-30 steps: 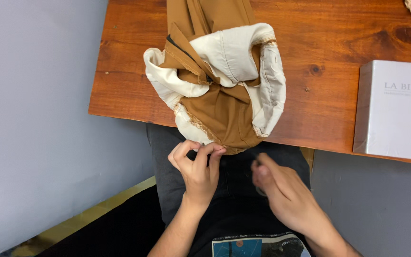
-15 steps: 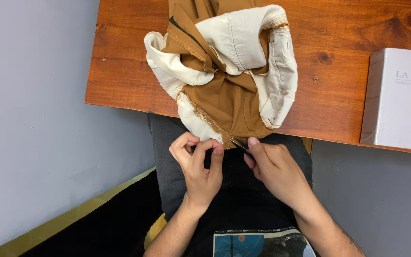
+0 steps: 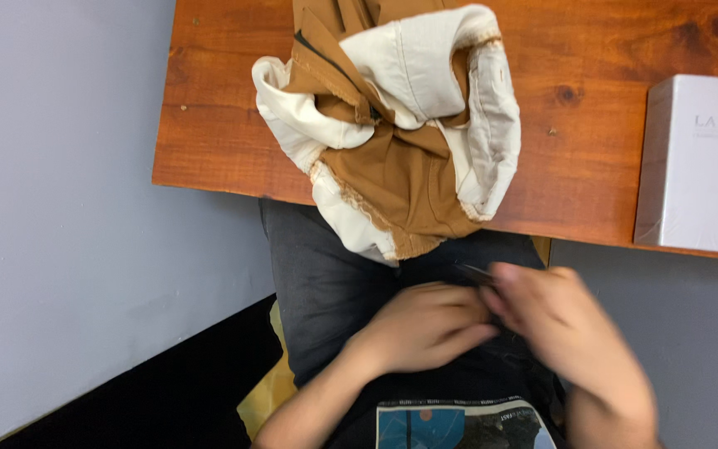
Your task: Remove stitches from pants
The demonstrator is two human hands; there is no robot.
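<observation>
A pair of brown trousers [image 3: 400,158], turned partly inside out with cream pocket linings showing, lies bunched on the wooden table [image 3: 218,116] and hangs over its near edge. Below it, over my lap, my left hand [image 3: 421,328] and my right hand [image 3: 563,328] meet, both blurred. Their fingertips come together around a thin dark object [image 3: 475,272] that I cannot identify; which hand pinches it is unclear. Neither hand touches the trousers.
A white box-like book [image 3: 700,166] sits on the table at the right. A grey wall is on the left, with a dark floor and a yellow edge below. I am seated in dark trousers and a printed shirt.
My hands have come together over my lap, the right one moving left to meet the left. The view has shifted, and both hands are now blurred.
</observation>
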